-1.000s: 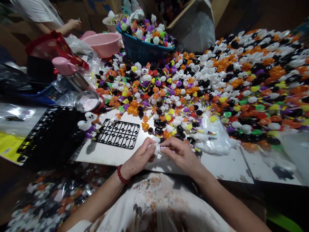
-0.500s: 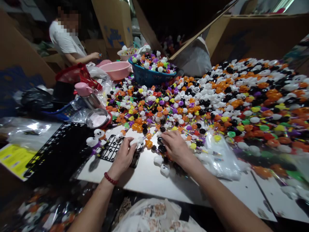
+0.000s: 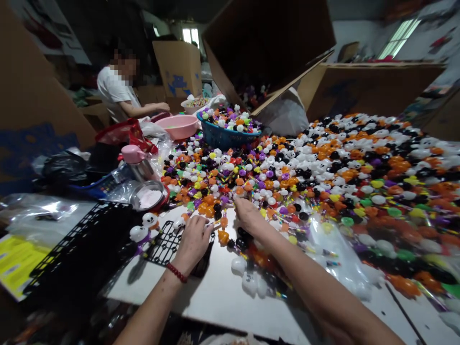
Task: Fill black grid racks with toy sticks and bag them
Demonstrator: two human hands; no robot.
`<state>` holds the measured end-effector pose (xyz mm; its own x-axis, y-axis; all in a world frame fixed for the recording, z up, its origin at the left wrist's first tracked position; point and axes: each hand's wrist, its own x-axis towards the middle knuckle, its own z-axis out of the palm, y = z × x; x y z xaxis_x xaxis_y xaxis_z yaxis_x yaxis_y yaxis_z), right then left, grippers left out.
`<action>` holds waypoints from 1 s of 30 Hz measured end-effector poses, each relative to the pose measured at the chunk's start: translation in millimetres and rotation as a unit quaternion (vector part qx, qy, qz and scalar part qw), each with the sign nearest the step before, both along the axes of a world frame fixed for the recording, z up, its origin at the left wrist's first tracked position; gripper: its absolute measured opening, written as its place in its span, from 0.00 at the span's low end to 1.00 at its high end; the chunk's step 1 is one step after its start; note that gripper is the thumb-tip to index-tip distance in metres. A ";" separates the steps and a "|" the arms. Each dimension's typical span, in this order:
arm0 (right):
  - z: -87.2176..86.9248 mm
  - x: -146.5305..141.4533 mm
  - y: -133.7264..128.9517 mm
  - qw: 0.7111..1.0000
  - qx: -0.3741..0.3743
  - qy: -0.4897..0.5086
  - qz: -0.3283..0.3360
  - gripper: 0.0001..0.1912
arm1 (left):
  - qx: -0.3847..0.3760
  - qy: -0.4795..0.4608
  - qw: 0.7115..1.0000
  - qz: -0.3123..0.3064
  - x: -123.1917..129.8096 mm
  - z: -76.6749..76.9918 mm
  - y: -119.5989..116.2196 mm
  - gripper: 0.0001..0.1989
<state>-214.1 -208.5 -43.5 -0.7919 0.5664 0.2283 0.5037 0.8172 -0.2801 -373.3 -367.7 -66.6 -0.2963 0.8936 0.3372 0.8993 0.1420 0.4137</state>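
Note:
My left hand (image 3: 196, 238), with a red bead bracelet on its wrist, is over a black plastic grid tray (image 3: 166, 243). Its fingers are curled together, and whatever they hold is hidden. Two white skull-faced toys (image 3: 139, 235) stand in the tray's left side. My right hand (image 3: 247, 214) reaches to the near edge of a heap of small toys (image 3: 266, 179); its fingertips point down and what they grip cannot be made out. Between my hands lies an orange pumpkin toy (image 3: 223, 237). Below my right forearm are white ghost-like toys (image 3: 249, 282) on the white tabletop (image 3: 212, 297).
A blue basket (image 3: 228, 136) full of toys and a pink basin (image 3: 178, 127) stand behind the heap. To the left are a metal bowl (image 3: 147, 195), a pink-lidded flask (image 3: 135, 160) and stacked black trays (image 3: 84, 258). Another person (image 3: 117, 91) works behind. Clear plastic bags (image 3: 336, 254) lie right.
My right hand has moved forward from the nearer toys to the heap's edge. My left hand stays over the tray, and the white piece by its fingers no longer shows. The view has tilted up.

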 end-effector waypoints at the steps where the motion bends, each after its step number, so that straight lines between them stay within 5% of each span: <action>1: 5.2 8.9 0.0 0.998 -0.028 0.052 -0.017 0.09 | 0.002 0.002 1.000 -0.006 -0.2 1.9 4.5 0.09; 6: 32.7 70.3 -12.0 0.941 -0.208 0.242 -0.111 0.08 | -0.003 -0.001 0.999 -0.033 3.8 14.8 39.4 0.06; 11: 32.3 120.7 -46.1 0.782 -0.478 0.366 -0.160 0.23 | -0.023 0.011 0.998 -0.049 20.1 25.9 91.8 0.05; 15: 17.8 140.8 -78.1 0.707 -0.548 0.390 -0.218 0.33 | 0.020 0.012 0.999 -0.034 44.0 34.6 126.6 0.16; 18: 11.1 153.0 -94.1 0.688 -0.578 0.387 -0.208 0.31 | 0.068 0.023 0.995 -0.075 66.6 43.0 146.1 0.16; 24: 20.1 181.1 -105.1 0.700 -0.548 0.395 -0.233 0.28 | 0.052 0.055 0.976 -0.204 111.4 56.8 197.7 0.05; 27: 19.9 191.9 -104.8 0.707 -0.543 0.395 -0.223 0.28 | 0.026 0.065 0.973 -0.222 130.6 66.5 236.1 0.06; 30: 12.2 197.7 -103.4 0.684 -0.542 0.419 -0.249 0.31 | -0.012 0.068 0.975 -0.210 145.5 76.4 282.0 0.10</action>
